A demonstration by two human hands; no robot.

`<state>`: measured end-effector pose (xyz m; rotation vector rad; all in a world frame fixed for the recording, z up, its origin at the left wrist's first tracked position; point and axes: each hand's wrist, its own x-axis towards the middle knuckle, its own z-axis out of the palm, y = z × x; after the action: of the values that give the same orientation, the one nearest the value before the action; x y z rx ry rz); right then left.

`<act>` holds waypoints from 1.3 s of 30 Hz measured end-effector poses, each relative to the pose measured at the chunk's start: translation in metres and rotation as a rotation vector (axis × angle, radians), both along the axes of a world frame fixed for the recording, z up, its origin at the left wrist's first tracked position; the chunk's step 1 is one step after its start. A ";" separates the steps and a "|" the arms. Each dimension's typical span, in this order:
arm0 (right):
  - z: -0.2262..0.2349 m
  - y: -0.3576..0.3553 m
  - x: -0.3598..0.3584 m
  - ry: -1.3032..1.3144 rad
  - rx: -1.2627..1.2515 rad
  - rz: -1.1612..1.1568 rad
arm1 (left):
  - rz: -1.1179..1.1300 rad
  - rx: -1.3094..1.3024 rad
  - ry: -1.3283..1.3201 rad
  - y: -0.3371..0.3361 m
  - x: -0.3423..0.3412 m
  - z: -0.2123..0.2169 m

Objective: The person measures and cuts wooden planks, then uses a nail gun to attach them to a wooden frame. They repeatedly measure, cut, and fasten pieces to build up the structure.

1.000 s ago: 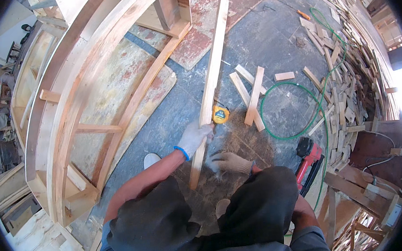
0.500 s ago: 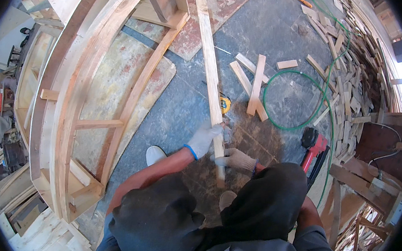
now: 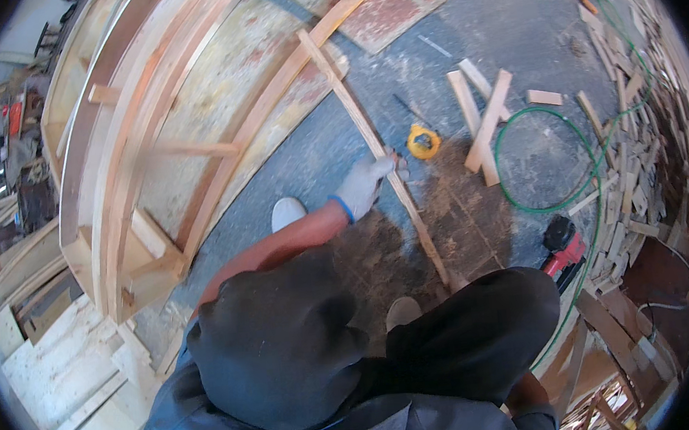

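Note:
My left hand (image 3: 365, 184), in a pale glove with a blue cuff, is closed round a long narrow wooden strip (image 3: 354, 109). The strip slants from the curved wooden frame at upper left down to my right knee, its far end overlapping the frame's edge in view. Just right of my left hand a yellow tape measure (image 3: 422, 141) lies on the floor. My right hand is hidden behind my right knee; only part of that forearm (image 3: 528, 394) shows.
A large curved wooden frame (image 3: 218, 177) stands at left. Short wood pieces (image 3: 489, 120) lie crossed at right, beside a coiled green hose (image 3: 508, 188). A red and black nail gun (image 3: 562, 247) rests near my right knee. Scrap wood (image 3: 643, 160) is heaped along the right.
The strip has swung from nearly upright in view to a slant, its far end now further left. My right hand has let go of it and gone out of sight.

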<state>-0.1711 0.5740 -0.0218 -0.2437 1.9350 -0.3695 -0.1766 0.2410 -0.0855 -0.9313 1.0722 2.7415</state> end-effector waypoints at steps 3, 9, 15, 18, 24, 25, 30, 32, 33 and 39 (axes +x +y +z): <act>-0.029 0.026 0.009 0.308 -0.009 0.154 | 0.011 0.164 0.045 -0.020 0.008 -0.005; -0.076 0.037 0.007 0.362 -0.090 0.251 | 0.063 0.308 0.098 -0.053 0.030 0.001; -0.026 -0.060 -0.024 0.376 -0.242 0.257 | 0.303 0.232 0.141 -0.112 0.056 0.004; -0.030 -0.100 -0.037 0.184 -0.271 0.244 | 0.466 0.163 0.146 -0.138 0.064 0.017; -0.034 -0.182 -0.043 0.070 -0.562 0.302 | 0.772 0.199 0.141 -0.167 0.094 0.028; -0.037 -0.190 -0.042 0.072 -0.540 0.348 | 0.786 0.202 0.152 -0.167 0.097 0.030; -0.030 -0.201 -0.026 0.004 -0.508 0.394 | 0.766 0.227 0.118 -0.173 0.113 0.032; -0.014 -0.208 -0.018 -0.031 -0.504 0.414 | 0.768 0.291 0.254 -0.171 0.124 0.022; -0.012 -0.207 -0.015 0.003 -0.533 0.427 | 0.781 0.329 0.273 -0.172 0.125 0.021; -0.029 -0.197 -0.003 0.108 -0.543 0.503 | 0.777 0.337 0.180 -0.173 0.131 0.039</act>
<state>-0.1745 0.3770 -0.0506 -1.0986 1.7646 -0.5417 -0.0453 0.0677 -0.0464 -1.2581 0.2311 3.5053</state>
